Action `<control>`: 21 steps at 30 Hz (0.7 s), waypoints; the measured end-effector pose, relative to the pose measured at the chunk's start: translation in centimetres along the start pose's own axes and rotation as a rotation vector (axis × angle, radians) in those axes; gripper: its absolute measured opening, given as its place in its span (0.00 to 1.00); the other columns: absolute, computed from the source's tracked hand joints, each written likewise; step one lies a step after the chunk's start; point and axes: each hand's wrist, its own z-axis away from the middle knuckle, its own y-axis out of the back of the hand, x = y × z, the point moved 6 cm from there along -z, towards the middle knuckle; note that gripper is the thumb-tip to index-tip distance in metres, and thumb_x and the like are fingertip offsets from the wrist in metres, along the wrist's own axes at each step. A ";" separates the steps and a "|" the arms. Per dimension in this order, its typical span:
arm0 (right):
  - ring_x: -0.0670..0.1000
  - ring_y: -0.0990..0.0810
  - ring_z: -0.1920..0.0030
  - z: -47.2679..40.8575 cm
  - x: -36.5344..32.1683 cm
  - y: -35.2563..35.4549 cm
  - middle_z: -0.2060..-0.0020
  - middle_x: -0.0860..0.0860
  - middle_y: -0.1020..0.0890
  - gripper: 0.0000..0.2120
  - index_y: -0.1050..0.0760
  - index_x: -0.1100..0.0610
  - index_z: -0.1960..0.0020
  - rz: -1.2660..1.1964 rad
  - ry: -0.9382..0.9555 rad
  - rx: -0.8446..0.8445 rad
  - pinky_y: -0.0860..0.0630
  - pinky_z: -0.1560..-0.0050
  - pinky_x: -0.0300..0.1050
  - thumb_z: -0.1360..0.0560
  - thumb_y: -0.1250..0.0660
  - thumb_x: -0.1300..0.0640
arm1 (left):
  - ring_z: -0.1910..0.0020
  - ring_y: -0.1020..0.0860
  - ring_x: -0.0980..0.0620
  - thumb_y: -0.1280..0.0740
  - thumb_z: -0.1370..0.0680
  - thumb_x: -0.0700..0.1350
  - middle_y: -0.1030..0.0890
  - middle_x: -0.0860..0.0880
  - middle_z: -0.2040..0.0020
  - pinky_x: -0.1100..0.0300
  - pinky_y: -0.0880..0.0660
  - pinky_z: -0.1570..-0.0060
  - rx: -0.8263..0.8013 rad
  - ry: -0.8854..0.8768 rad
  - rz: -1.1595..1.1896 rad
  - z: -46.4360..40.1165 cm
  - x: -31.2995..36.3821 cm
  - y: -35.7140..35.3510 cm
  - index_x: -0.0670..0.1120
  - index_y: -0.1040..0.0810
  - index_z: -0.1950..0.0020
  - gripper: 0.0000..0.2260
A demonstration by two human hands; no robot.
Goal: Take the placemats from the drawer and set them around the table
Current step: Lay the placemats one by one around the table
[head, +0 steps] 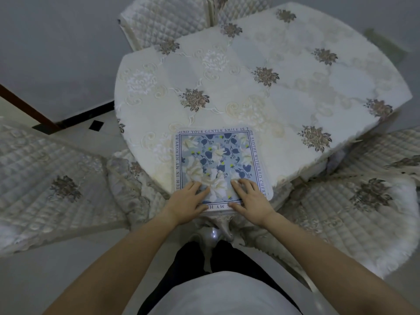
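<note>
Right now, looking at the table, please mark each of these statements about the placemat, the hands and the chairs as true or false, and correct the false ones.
1. One placemat lies on the table. True.
2. The placemat sits at the far edge of the table. False: it lies at the near edge, just in front of the person.
3. Both the left hand and the right hand rest flat on the placemat. True.
4. The placemat is plain red. False: it has a blue and white flower pattern with a border of printed words.
5. The right hand holds a second placemat in the air. False: it holds nothing and presses on the one placemat.
6. Padded chairs stand around the table. True.
</note>
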 end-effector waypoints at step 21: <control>0.50 0.45 0.23 -10.4 -1.3 0.0 0.24 0.50 0.39 0.24 0.43 0.52 0.23 -0.022 -0.124 0.374 0.50 0.25 0.54 0.18 0.52 0.49 | 0.23 0.46 0.50 0.52 0.17 0.53 0.43 0.49 0.22 0.50 0.52 0.26 0.280 0.269 0.149 -8.3 -2.8 -1.7 0.46 0.42 0.23 0.24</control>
